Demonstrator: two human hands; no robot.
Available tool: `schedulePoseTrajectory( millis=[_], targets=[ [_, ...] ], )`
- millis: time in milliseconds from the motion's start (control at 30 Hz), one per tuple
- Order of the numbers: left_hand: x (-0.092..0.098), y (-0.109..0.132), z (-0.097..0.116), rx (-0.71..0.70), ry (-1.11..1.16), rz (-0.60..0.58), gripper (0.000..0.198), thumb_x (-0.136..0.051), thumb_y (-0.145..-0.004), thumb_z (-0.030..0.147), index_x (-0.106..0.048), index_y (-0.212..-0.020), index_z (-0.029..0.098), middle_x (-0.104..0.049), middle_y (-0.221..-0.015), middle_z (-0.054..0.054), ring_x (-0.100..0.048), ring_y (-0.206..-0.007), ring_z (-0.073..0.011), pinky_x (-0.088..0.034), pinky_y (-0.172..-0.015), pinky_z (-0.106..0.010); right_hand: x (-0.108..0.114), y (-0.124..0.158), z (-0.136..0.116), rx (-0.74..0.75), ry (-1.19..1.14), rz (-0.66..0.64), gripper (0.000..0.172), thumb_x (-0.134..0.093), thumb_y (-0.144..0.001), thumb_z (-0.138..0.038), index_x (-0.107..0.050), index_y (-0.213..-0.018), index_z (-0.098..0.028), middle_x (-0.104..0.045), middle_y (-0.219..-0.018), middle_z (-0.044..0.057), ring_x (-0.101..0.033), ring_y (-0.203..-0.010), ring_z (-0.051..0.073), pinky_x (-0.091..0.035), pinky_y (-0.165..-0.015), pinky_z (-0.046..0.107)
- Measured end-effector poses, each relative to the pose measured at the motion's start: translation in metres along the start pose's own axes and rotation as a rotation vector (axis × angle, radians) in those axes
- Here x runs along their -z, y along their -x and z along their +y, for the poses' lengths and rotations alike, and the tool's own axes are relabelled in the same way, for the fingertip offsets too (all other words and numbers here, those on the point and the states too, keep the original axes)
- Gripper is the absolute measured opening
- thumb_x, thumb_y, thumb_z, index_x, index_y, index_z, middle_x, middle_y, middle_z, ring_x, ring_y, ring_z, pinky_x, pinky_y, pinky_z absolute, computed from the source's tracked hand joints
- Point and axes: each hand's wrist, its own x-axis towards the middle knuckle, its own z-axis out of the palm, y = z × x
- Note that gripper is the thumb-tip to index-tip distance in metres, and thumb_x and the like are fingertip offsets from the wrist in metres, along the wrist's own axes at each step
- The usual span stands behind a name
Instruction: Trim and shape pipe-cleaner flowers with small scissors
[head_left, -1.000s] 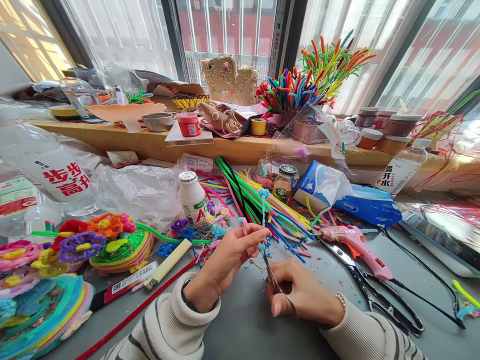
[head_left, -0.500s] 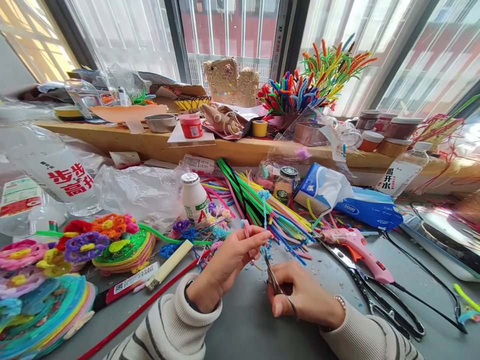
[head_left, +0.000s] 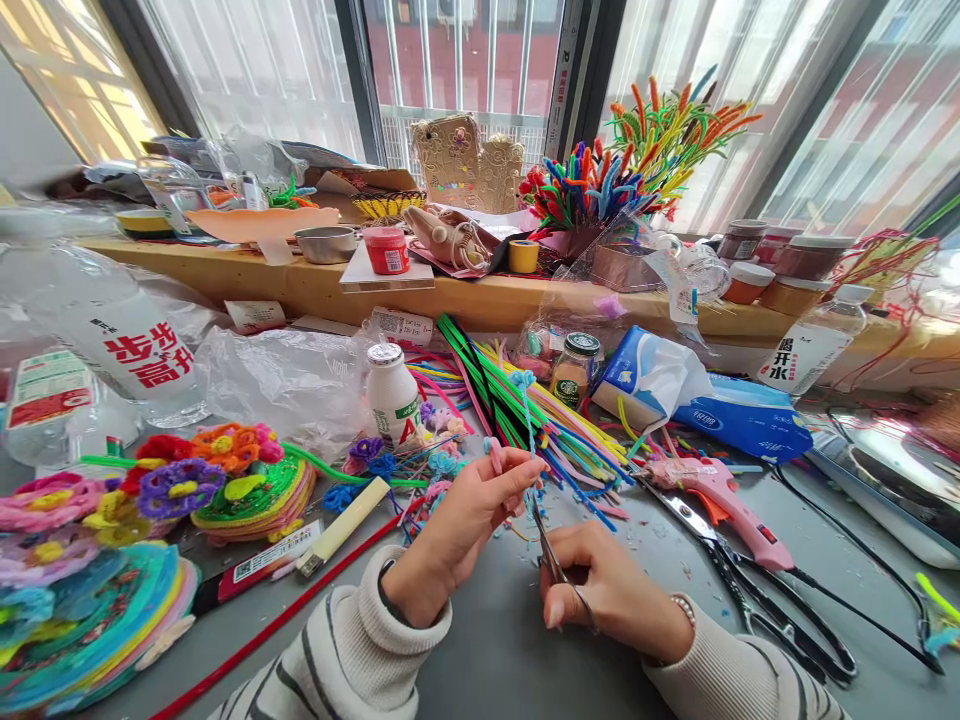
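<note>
My left hand (head_left: 472, 520) pinches a thin light-blue pipe cleaner (head_left: 528, 420) between thumb and fingertips. It stands upright, with a small curled blue tuft at its top end. My right hand (head_left: 600, 590) is closed around the handles of small metal scissors (head_left: 550, 556). Their blades point up to the pipe cleaner's lower part, just below my left fingertips; whether they touch it I cannot tell. Behind my hands lies a bundle of coloured pipe cleaners (head_left: 517, 420), green, yellow, pink and blue.
Large black-handled scissors (head_left: 750, 590) and a pink glue gun (head_left: 724, 500) lie at right. Pipe-cleaner flowers (head_left: 180, 490) and coiled discs (head_left: 142, 620) fill the left. A white bottle (head_left: 394, 395), glass jar (head_left: 576, 368) and tissue pack (head_left: 697, 395) stand behind, before a wooden ledge (head_left: 300, 280).
The whole view has shifted slightly, so everything appears a little further right. Both hands keep their grips, the scissors still at the blue pipe cleaner.
</note>
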Motion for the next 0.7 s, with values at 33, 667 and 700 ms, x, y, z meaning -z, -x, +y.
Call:
schedulePoseTrajectory(
  millis=[33, 667, 700],
  targets=[
    [-0.0001, -0.0002, -0.0007, -0.007, 0.013, 0.010, 0.014, -0.063, -0.063, 0.026, -0.055, -0.066, 0.015, -0.034, -0.054, 0.007, -0.027, -0.047, -0.0035, -0.026, -0.047, -0.016, -0.0001, -0.0003, -0.0002, -0.005, 0.003, 0.011, 0.064, -0.037, -0.055, -0.074, -0.044, -0.039, -0.012, -0.036, -0.044, -0.002, -0.035, -0.046, 0.009, -0.023, -0.043, 0.022],
    [-0.0027, -0.0016, -0.0084, -0.080, 0.044, 0.082, 0.015, -0.059, -0.067, 0.028, -0.050, -0.069, 0.016, -0.038, -0.061, 0.005, -0.028, -0.050, -0.0038, -0.027, -0.048, -0.016, -0.0011, -0.0007, -0.0012, -0.057, 0.014, 0.050, 0.062, -0.041, -0.060, -0.069, -0.049, -0.037, -0.012, -0.038, -0.039, -0.002, -0.038, -0.042, 0.008, -0.027, -0.043, 0.021],
    [-0.0030, -0.0018, -0.0088, -0.084, 0.041, 0.079, 0.016, -0.059, -0.067, 0.028, -0.049, -0.069, 0.016, -0.038, -0.062, 0.005, -0.029, -0.051, -0.0040, -0.027, -0.048, -0.016, -0.0014, -0.0004, -0.0011, -0.056, 0.004, 0.042, 0.062, -0.040, -0.060, -0.069, -0.049, -0.037, -0.012, -0.038, -0.038, -0.002, -0.038, -0.042, 0.008, -0.027, -0.043, 0.021]
  ],
)
